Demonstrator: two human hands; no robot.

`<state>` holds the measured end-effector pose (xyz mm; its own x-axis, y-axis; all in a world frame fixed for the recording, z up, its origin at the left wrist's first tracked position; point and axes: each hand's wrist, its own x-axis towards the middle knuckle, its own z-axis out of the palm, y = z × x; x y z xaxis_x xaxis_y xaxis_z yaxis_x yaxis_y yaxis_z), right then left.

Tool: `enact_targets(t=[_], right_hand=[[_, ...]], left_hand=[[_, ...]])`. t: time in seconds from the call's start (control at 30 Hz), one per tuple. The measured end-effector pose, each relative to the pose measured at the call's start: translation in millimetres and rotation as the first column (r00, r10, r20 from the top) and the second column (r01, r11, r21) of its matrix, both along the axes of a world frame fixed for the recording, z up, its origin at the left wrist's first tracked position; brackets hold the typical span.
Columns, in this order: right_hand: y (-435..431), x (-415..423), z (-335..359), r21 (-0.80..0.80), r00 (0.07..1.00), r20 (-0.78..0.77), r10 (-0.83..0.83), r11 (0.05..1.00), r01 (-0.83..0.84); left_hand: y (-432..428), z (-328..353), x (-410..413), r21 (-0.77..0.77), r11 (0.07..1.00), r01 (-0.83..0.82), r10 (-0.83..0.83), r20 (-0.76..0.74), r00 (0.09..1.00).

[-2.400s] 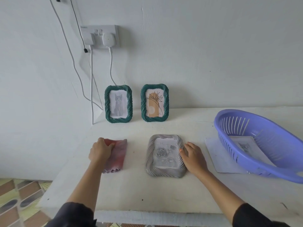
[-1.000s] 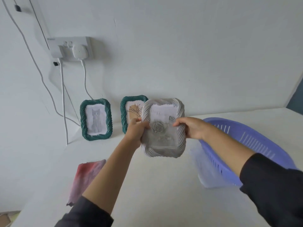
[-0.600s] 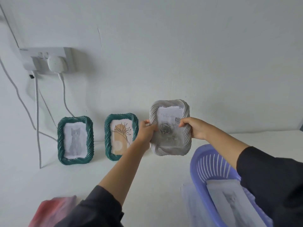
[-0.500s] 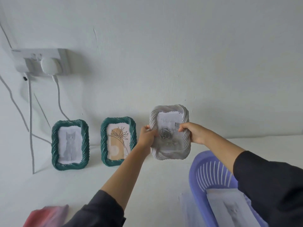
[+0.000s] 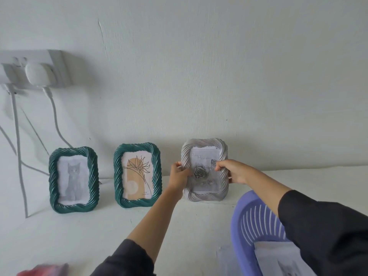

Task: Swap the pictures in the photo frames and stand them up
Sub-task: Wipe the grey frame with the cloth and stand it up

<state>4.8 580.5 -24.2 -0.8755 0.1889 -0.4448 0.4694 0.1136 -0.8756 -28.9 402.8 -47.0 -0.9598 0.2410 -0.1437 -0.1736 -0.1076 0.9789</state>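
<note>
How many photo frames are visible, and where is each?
3. A green cat frame stands leftmost by the wall; a green flower frame stands beside it; the grey frame, rightmost, is held by the left hand and right hand. None seems hidden.

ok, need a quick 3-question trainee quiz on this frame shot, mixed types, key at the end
1. True or false: the left hand and the right hand both grip the grey frame by its sides.
2. What picture does the leftmost green frame show? A) a cat B) a rose C) a boat
3. Fill in: a sheet of paper lies in the ___ basket.
Key: 1 true; 2 A; 3 purple.
</note>
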Motion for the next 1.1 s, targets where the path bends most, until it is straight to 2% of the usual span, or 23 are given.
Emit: enact_targets(t=[0.1, 0.3, 0.57, 1.1], right_hand=[[2.6, 2.1, 1.2, 0.04, 0.999, -0.009, 0.043, 0.998, -0.043], [17.2, 17.7, 7.4, 0.236, 0.987, 0.003, 0.161, 0.959, -0.157], [15.4, 30.2, 0.7, 0.376, 0.98, 0.027, 0.196, 0.907, -0.192], [12.3, 31.6, 3.2, 0.456, 0.978, 0.055, 0.202, 0.866, -0.204]], left_hand=[[-3.4, -3.5, -1.0, -0.026, 0.999, 0.022, -0.023, -0.014, 1.0], [-18.2, -18.5, 8.5, -0.124, 0.992, 0.019, -0.028, -0.068, 0.997], [-25.0, -29.5, 13.6, -0.232, 0.973, -0.016, -0.009, -0.104, 0.994], [-25.3, -26.6, 18.3, -0.296, 0.955, -0.021, -0.016, -0.124, 0.992]])
